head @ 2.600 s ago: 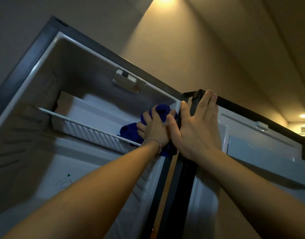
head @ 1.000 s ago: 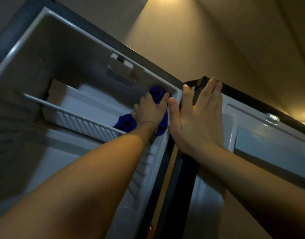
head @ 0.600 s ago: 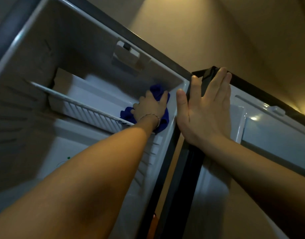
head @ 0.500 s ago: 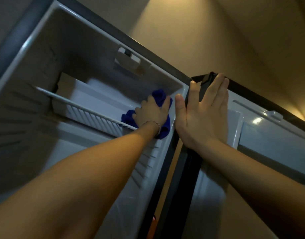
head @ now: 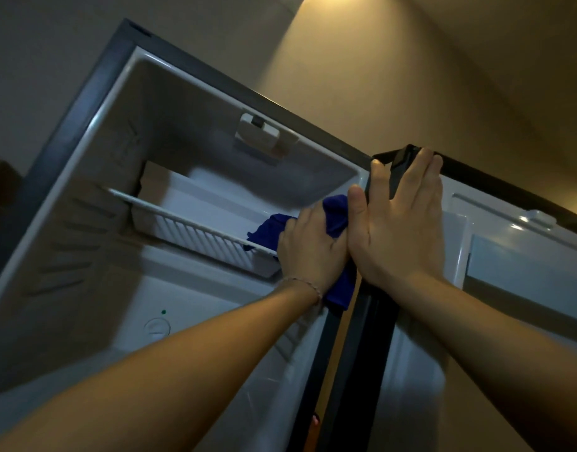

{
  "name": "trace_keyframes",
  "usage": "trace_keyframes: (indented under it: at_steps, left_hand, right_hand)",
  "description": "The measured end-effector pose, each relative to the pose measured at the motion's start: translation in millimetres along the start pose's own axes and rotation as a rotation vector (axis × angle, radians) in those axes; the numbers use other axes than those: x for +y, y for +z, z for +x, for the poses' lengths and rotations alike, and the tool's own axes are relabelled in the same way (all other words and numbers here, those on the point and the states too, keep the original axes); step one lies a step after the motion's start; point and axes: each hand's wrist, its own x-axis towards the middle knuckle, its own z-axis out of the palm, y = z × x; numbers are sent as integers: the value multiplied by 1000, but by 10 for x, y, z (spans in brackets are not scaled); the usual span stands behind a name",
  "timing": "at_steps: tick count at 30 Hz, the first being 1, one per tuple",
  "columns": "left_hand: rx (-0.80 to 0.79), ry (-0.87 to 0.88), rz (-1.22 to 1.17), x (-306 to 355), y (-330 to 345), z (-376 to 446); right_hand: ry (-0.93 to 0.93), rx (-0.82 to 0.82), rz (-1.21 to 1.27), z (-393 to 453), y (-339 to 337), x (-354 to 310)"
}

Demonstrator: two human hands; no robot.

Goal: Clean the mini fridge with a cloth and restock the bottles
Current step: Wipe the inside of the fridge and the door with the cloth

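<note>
The fingers (head: 300,226) of the left hand (head: 313,247) are curled over a bunched blue cloth (head: 337,216), pressing it against the inner right wall of the mini fridge (head: 94,132), close to the top corner of the opening and right at the end of the white ribbed shelf (head: 202,234). Folds of the cloth show above the knuckles, to the left over the shelf's front edge, and below the wrist, where a thin bracelet (head: 302,283) circles the arm. Touching this hand on its right side, the right hand (head: 399,228) lies flat with straight fingers (head: 417,177) held together, the palm against the upper hinge-side edge of the open door (head: 509,249); the fingertips reach the dark gasket at the door's top corner and the thumb runs up along the fridge's front frame. Both bare forearms reach up from the lower corners of the view. Inside the cabinet, a small white housing (head: 259,133) is fixed to the ceiling, and a round dial (head: 157,327) with a green dot above it sits on the back wall under the shelf. The door's inner lining is pale, with a moulded bin across it. Behind the fridge a beige wall (head: 362,76) is lit from above.
</note>
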Motion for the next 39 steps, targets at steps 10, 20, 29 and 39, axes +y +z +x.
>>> trace_keyframes:
  at_steps: [10,20,29,39]
  left_hand:
    - [-180,-297,147,-436,355,850]
    - [-142,-363,280,-621,491,972]
    - [-179,-318,281,-551,370,875]
    - [-95,158,216,-221,-33,162]
  right_hand:
    - [1,-12,-5,5,40,11]
    - [-8,-2,-24,33,184,58]
    - [-5,30,26,27,200,59]
    - [-3,80,59,22,206,71]
